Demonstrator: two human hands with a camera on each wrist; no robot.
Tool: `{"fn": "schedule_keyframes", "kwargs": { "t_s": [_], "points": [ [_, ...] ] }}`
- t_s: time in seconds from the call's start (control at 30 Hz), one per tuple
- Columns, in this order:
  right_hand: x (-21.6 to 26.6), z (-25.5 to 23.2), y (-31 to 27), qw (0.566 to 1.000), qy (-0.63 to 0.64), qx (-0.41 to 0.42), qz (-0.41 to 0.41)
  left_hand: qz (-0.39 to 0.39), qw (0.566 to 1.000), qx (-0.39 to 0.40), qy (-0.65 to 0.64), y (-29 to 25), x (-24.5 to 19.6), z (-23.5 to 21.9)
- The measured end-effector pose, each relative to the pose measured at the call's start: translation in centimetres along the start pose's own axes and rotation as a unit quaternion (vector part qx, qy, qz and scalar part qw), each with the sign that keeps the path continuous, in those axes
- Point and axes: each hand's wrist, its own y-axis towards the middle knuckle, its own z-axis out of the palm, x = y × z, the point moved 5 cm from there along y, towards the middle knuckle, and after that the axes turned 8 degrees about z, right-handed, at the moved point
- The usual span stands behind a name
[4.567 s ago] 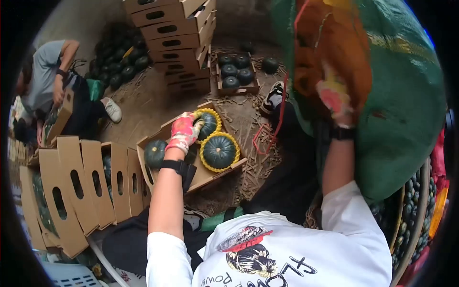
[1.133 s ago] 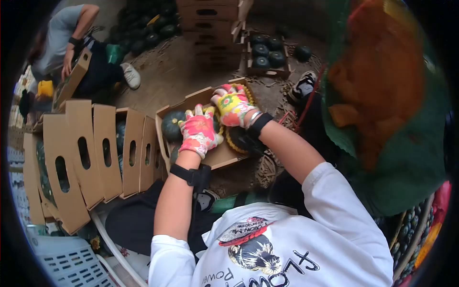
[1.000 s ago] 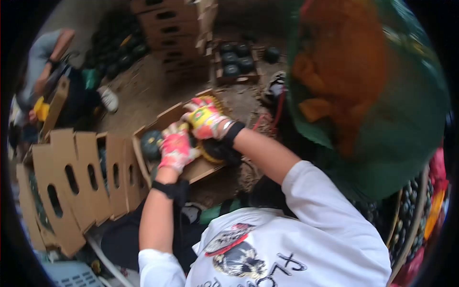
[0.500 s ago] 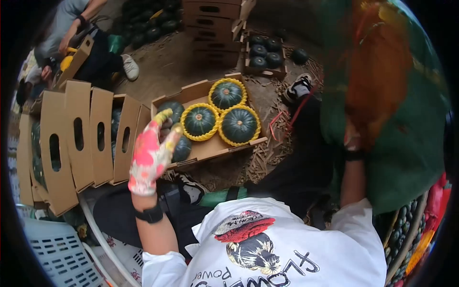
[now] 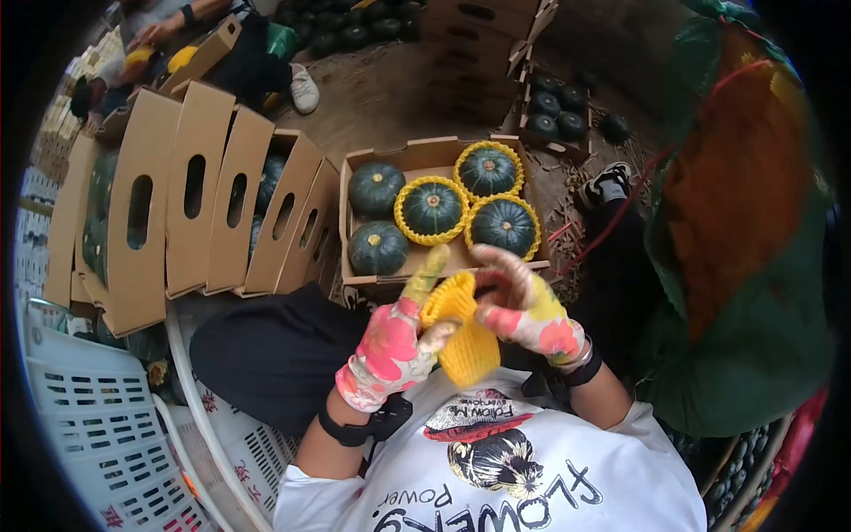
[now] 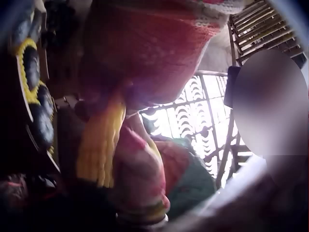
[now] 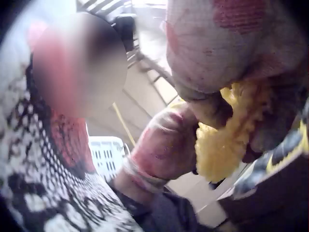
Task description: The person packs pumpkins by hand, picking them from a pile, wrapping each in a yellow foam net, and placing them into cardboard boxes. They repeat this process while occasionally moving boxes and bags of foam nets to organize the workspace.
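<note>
A yellow foam net sleeve (image 5: 461, 332) hangs in front of my chest, held between both gloved hands. My left hand (image 5: 394, 341) pinches its left edge, index finger pointing up. My right hand (image 5: 523, 306) grips its top right edge with curled fingers. The left wrist view shows the sleeve (image 6: 99, 145) as a yellow strip, and the right wrist view shows it (image 7: 222, 150) bunched under the glove. Just beyond my hands lies an open cardboard box (image 5: 417, 152). It holds three dark green squashes in yellow nets (image 5: 432, 208) and two bare squashes (image 5: 376, 188).
A row of upright cardboard boxes (image 5: 195, 195) stands to the left, with white plastic crates (image 5: 97, 417) below them. A big green mesh sack (image 5: 753, 266) fills the right. Further back are stacked boxes (image 5: 479, 27), a small box of squashes (image 5: 554, 106) and another person (image 5: 168, 18).
Half a second ago my left hand was raised and bare and my right reached into the sack. Now both hands hold a yellow net at my chest.
</note>
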Motion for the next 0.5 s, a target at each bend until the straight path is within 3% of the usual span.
{"fn": "schedule_keyframes", "kwargs": {
  "t_s": [0.03, 0.1, 0.17, 0.23, 0.33, 0.37, 0.47, 0.5],
  "points": [
    [0.3, 0.5, 0.1, 0.997, 0.072, -0.016, -0.024, -0.031, 0.998, 0.046, 0.028, -0.3, 0.8, 0.3],
    [-1.9, 0.5, 0.6, 0.995, -0.094, 0.001, -0.03, 0.077, 0.996, 0.036, -0.017, -0.2, 0.9, 0.8],
    [-3.2, 1.0, 1.0, 0.995, -0.074, 0.055, 0.033, 0.082, 0.996, 0.016, -0.011, 0.0, 2.3, 0.4],
    [-3.2, 1.5, 0.9, 0.989, 0.079, 0.075, 0.102, 0.087, 0.996, 0.0, -0.008, 0.1, 2.8, 0.0],
    [-4.1, 0.7, 1.9, 0.99, 0.125, 0.018, 0.067, 0.055, 0.986, 0.011, 0.155, 0.2, 3.1, -0.4],
    [-4.1, 0.6, 1.9, 0.99, 0.123, 0.016, 0.07, 0.054, 0.987, 0.01, 0.152, 0.2, 3.2, -0.5],
    [-5.4, 2.0, 2.1, 0.965, 0.099, 0.206, 0.131, 0.044, 0.988, 0.087, 0.119, 0.3, 3.4, -0.1],
    [-5.5, 1.7, 2.2, 0.965, 0.1, 0.206, 0.131, 0.044, 0.988, 0.088, 0.118, 0.4, 3.4, -0.2]
  ]
}}
